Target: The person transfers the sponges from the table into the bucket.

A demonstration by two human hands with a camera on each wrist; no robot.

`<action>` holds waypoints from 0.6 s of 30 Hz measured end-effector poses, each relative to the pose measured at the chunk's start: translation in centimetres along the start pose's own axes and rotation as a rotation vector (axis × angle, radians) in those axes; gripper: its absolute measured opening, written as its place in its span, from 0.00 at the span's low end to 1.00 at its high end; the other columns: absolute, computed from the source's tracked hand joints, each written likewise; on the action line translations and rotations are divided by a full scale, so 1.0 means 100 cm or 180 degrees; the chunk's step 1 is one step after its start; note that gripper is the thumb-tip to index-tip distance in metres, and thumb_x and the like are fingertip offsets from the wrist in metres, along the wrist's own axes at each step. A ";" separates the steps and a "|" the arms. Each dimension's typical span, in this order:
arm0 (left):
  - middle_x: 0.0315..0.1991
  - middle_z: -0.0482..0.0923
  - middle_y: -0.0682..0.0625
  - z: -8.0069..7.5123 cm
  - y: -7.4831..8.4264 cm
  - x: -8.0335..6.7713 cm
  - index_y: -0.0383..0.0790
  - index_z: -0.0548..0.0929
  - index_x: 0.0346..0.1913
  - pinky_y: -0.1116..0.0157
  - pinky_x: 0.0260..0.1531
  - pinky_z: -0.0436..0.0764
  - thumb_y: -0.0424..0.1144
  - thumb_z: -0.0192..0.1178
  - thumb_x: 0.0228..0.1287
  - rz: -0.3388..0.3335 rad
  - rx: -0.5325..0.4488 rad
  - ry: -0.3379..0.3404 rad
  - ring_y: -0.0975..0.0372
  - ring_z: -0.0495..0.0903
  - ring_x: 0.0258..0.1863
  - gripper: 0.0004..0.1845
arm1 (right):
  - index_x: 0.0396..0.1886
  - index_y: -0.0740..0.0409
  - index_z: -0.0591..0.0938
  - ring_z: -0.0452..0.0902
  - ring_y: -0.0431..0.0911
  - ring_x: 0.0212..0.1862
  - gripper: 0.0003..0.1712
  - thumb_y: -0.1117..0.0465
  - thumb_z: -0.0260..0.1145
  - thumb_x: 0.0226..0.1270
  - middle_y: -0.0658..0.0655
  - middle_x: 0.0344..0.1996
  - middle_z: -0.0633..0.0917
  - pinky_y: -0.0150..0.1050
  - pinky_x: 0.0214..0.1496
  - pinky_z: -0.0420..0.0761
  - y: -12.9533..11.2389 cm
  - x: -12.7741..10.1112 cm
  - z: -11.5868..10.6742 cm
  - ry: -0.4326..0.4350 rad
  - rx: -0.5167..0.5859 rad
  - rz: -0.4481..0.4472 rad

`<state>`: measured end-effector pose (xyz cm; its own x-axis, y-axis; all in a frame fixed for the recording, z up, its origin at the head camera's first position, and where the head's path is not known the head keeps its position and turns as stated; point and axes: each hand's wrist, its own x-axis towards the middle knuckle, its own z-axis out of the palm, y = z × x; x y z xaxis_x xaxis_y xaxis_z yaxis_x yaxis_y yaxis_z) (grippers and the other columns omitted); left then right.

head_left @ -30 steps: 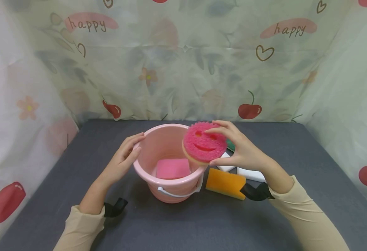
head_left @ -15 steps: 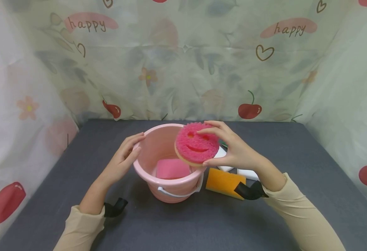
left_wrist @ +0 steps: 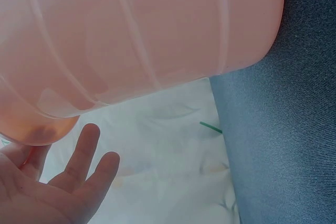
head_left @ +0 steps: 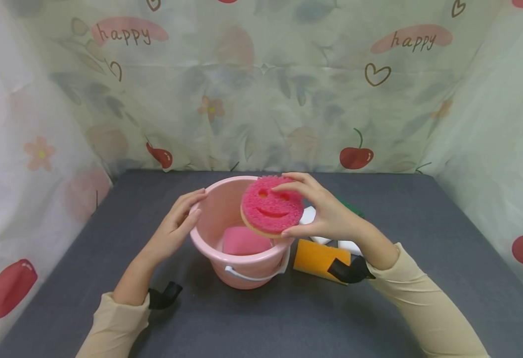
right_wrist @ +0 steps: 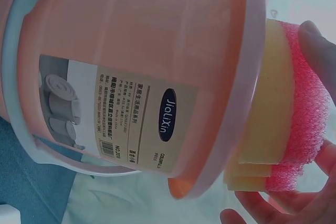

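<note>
Pink smiley sponge (head_left: 272, 206) between right-hand fingertips (head_left: 284, 187)

sponge (head_left: 271, 207): I see a round pink smiley face, yellow backing, held upright at frame centre, over the bucket rim.
bucket (head_left: 212, 209): I see pink plastic, upright, white handle down, centre.

The right hand (head_left: 328, 211) hides most of the white blocks (head_left: 350, 246) and a green thing (head_left: 350, 207) behind it — the smiley sponge (head_left: 271, 206) covers part of the bucket's (head_left: 239, 271) far rim.
</note>
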<state>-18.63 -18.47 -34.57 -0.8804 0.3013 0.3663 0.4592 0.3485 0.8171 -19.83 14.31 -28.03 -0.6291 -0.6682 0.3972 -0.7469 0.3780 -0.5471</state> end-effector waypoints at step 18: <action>0.69 0.58 0.43 0.000 -0.001 0.000 0.37 0.67 0.65 0.85 0.53 0.63 0.34 0.46 0.70 -0.0012 0.0017 0.0011 0.52 0.58 0.67 0.21 | 0.61 0.49 0.72 0.58 0.49 0.67 0.40 0.53 0.77 0.45 0.56 0.66 0.64 0.48 0.57 0.76 0.000 0.007 0.007 -0.0154 0.0068 0.0056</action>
<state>-18.66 -18.46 -34.64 -0.8825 0.2969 0.3647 0.4564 0.3543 0.8162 -20.09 13.40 -28.26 -0.6305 -0.6920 0.3516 -0.7307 0.3764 -0.5695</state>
